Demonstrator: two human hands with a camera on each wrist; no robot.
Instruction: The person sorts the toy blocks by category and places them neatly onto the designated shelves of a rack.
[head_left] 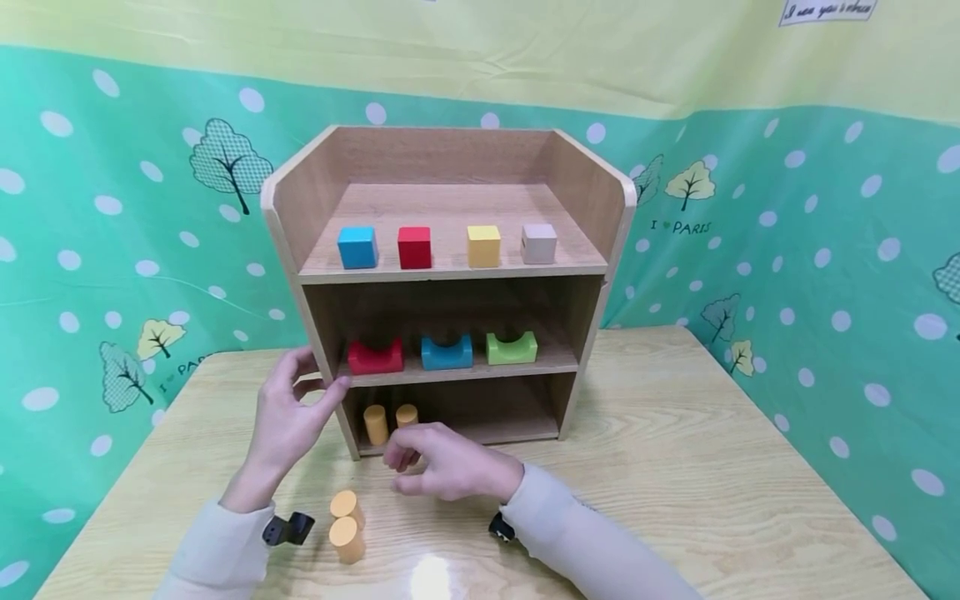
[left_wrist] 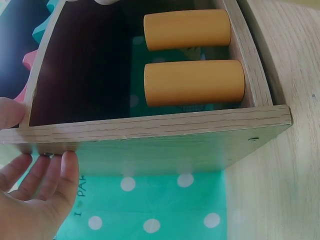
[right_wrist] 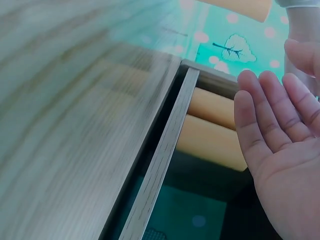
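A small wooden shelf unit (head_left: 442, 154) stands on the table. My left hand (head_left: 281, 421) holds its left side panel, thumb at the front edge and fingertips against the outer face. Two orange-yellow wooden cylinders, a left one (head_left: 376, 426) and a right one (head_left: 407, 416), stand upright at the left of the bottom compartment. In front of them is my right hand (head_left: 453, 463), fingers loosely bent and holding nothing. In the right wrist view its fingers (right_wrist: 272, 112) partly cover the cylinders. Two more cylinders, one behind (head_left: 346, 505) and one in front (head_left: 347, 540), stand on the table between my forearms.
Red (head_left: 375, 360), blue (head_left: 447, 354) and green (head_left: 512, 350) arch blocks sit on the middle shelf. Along the top shelf are blue (head_left: 357, 248), red (head_left: 415, 248), yellow (head_left: 483, 247) and grey (head_left: 538, 244) cubes. A patterned cloth (head_left: 750, 242) hangs around the table.
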